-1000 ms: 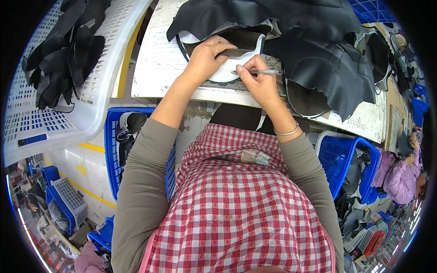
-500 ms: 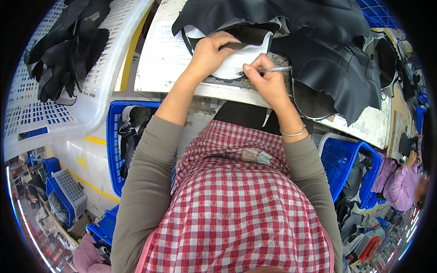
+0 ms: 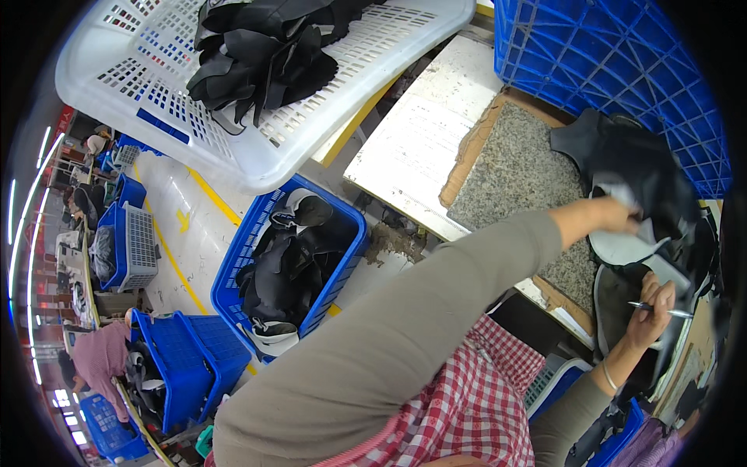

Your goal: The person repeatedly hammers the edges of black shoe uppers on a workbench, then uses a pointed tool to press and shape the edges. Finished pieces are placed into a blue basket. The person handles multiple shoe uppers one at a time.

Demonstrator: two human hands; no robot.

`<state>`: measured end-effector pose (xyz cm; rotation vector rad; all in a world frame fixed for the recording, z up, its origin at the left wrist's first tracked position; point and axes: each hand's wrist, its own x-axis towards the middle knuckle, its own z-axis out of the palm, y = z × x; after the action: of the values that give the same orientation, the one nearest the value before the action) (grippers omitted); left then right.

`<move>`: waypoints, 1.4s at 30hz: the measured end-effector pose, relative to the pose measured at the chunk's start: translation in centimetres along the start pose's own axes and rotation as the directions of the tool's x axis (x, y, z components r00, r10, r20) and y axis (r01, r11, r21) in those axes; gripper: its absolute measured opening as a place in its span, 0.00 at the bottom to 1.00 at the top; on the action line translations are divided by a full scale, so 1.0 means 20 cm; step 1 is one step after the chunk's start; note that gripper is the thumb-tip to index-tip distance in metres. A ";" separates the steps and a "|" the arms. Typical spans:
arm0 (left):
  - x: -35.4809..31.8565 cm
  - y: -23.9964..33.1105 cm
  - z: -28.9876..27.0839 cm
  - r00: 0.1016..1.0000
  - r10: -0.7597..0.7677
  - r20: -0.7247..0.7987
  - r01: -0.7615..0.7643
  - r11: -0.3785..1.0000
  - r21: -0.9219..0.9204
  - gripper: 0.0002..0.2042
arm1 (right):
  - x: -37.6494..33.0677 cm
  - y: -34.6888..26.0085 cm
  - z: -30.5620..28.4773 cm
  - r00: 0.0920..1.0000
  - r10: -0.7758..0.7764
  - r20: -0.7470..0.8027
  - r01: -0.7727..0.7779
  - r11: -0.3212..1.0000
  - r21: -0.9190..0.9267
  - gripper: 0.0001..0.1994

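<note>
At the right, my left hand (image 3: 611,214) is closed at the white-lined edge of a black leather piece (image 3: 654,152); motion blurs both, and the fingertips are partly hidden. A white-lined flap (image 3: 622,247) lies just below that hand. Nearer to me, my right hand (image 3: 652,315) is closed around a slim silver pen (image 3: 671,312), beside more black pieces piled at the table's right side. A speckled stone slab (image 3: 521,171) lies bare to the left of the pile.
A white perforated basket (image 3: 257,159) with black pieces stands at the upper left. Below it, a blue crate (image 3: 354,253) holds more pieces. Printed paper (image 3: 412,140) lies on the table, and a large blue crate (image 3: 607,86) rises behind the slab. Other people work farther left.
My view has turned left. My left hand has gone from the slab to the pile on the right with the black leather piece. My right hand still holds the pen.
</note>
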<state>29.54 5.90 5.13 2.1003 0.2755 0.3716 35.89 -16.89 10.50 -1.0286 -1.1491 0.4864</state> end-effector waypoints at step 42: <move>-2.45 0.39 -2.27 0.517 0.474 -0.713 0.823 -0.045 0.566 0.18 | -0.21 -1.16 -0.50 0.866 -0.496 0.063 -0.072 -0.249 -0.966 0.23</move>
<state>-32.25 20.88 26.98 2.9270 2.2582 1.3420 39.42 -35.52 27.74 -2.1062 -1.1940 -1.3495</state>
